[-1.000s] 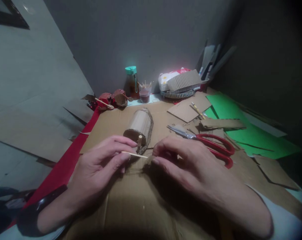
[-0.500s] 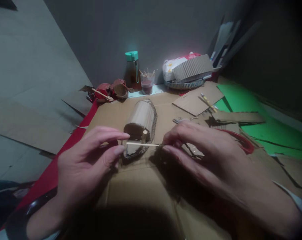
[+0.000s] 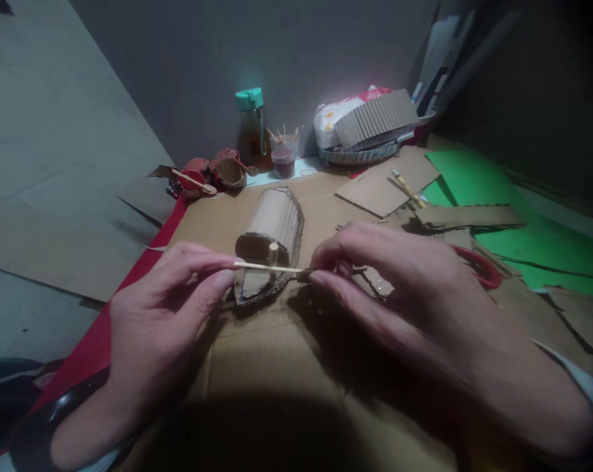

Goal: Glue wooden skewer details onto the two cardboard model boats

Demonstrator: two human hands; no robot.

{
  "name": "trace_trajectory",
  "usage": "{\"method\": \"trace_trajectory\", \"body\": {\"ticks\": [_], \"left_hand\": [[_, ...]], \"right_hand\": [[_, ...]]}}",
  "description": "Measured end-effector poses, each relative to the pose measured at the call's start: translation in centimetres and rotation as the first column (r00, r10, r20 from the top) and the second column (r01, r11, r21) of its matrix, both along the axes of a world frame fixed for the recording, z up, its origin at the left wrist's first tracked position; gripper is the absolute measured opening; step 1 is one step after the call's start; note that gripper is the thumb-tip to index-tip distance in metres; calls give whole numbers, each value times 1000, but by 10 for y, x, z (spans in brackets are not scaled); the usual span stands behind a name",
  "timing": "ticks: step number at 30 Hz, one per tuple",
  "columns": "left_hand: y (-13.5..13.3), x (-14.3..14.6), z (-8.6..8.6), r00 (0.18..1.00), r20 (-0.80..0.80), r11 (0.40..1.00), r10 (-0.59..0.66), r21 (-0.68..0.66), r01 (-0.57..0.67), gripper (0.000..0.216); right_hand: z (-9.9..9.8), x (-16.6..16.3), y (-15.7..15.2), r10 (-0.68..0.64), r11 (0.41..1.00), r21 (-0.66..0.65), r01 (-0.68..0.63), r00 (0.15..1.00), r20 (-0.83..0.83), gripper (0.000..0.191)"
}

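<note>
My right hand point(image 3: 399, 308) pinches a small dark piece point(image 3: 304, 275) at the right end of a thin wooden stick point(image 3: 269, 267). The stick lies almost level above the table. At its left end, the index finger and thumb of my left hand point(image 3: 171, 305) close around the tip. Just behind the stick sits a cardboard model point(image 3: 271, 219) with a rounded, ribbed body on a cut cardboard base. A short round wooden peg point(image 3: 273, 251) stands upright at its open front. Parts of the model's base are covered by the stick and my left fingertips.
A large cardboard sheet point(image 3: 257, 367) covers the table. Red-handled scissors point(image 3: 480, 267), cardboard offcuts point(image 3: 473, 215) and a pencil point(image 3: 408, 187) lie to the right. Along the back stand a bottle point(image 3: 251, 128), a small lidded cup point(image 3: 283, 162) and a loaded basket point(image 3: 360, 156).
My left fingertips have closed in on the left end of the stick, which was apart from the thumb before. The view has shifted slightly; my right hand keeps its pinch.
</note>
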State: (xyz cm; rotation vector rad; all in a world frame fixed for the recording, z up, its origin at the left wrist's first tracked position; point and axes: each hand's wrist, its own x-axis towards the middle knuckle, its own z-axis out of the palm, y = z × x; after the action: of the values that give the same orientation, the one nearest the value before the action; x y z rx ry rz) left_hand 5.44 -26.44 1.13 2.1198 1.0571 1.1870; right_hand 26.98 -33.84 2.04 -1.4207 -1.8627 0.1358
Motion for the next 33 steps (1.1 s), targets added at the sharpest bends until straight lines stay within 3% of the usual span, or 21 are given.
{"method": "trace_trajectory", "body": {"ticks": [6, 20, 26, 33], "left_hand": [[3, 0, -5, 996, -56, 996, 70, 56, -67, 12], [4, 2, -5, 993, -122, 993, -9, -119, -6, 14], [1, 1, -5, 995, -96, 997, 30, -62, -36, 5], [3, -1, 3, 996, -80, 998, 33, -54, -37, 18]], "right_hand": [[-1, 0, 0, -13, 1000, 1, 13, 1000, 2, 9], [-3, -1, 4, -21, 1000, 6, 21, 1000, -7, 8], [-2, 0, 4, 11, 998, -59, -11, 1000, -11, 9], [-1, -2, 2, 15, 994, -109, -20, 998, -54, 12]]}}
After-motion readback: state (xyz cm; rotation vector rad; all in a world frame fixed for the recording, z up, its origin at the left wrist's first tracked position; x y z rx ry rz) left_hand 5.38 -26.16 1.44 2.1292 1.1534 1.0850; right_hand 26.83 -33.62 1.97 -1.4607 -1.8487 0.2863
